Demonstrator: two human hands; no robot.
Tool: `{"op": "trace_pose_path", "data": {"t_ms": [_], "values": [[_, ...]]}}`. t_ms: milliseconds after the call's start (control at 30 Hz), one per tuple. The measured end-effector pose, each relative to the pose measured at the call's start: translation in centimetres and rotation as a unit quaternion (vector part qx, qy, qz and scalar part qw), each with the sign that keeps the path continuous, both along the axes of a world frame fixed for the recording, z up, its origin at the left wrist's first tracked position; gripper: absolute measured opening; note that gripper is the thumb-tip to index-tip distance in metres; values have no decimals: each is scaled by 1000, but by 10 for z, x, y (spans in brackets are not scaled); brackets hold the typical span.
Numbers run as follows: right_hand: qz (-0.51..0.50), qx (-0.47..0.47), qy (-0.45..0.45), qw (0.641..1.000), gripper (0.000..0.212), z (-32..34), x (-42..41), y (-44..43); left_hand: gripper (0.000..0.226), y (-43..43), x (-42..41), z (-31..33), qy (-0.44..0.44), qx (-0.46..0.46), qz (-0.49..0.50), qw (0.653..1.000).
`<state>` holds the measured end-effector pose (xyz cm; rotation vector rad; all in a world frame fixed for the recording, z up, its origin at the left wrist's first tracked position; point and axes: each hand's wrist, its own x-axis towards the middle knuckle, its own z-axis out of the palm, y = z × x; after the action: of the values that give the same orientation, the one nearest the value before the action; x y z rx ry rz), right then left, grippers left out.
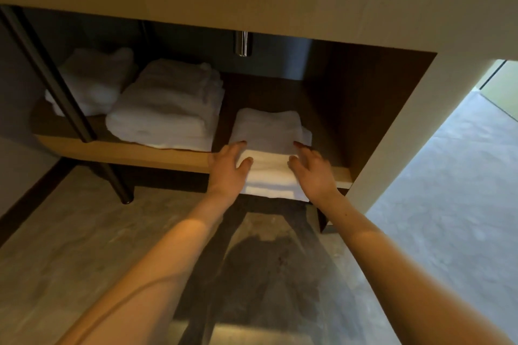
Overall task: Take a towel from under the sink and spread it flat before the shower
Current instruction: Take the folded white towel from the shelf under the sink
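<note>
A folded white towel lies at the right end of the wooden shelf under the sink, its front edge hanging over the shelf's lip. My left hand grips the towel's left side, thumb on top and fingers at the edge. On the towel's right side my right hand holds it the same way. Both forearms reach in from the bottom of the view.
A bigger stack of white towels and another folded pile sit further left on the shelf. A dark metal leg crosses in front of them. A chrome drain pipe hangs above. Grey stone floor stretches right.
</note>
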<state>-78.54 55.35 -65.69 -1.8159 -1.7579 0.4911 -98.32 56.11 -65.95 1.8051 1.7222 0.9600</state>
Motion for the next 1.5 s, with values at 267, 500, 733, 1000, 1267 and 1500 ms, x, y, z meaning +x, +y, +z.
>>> {"op": "trace_pose_path", "data": {"t_ms": [267, 500, 733, 1000, 1267, 1500], "values": [[0, 11, 38, 999, 45, -16, 2, -24, 44, -19, 0, -11, -63, 7, 4, 998], [4, -24, 164, 986, 43, -23, 13, -61, 52, -48, -12, -28, -148, -61, -20, 987], [109, -119, 320, 934, 54, -28, 30, -79, 79, -57, -28, -31, -219, -185, -144, 947], [45, -169, 369, 913, 61, -13, 35, -119, 80, -102, -28, 11, -249, -298, -112, 915], [-11, -293, 369, 882, 67, 130, 17, -205, 82, -196, -35, 153, -296, -377, -99, 872], [13, -298, 404, 865, 64, 352, 9, -288, 82, -286, -48, 376, -311, -376, -81, 869]]}}
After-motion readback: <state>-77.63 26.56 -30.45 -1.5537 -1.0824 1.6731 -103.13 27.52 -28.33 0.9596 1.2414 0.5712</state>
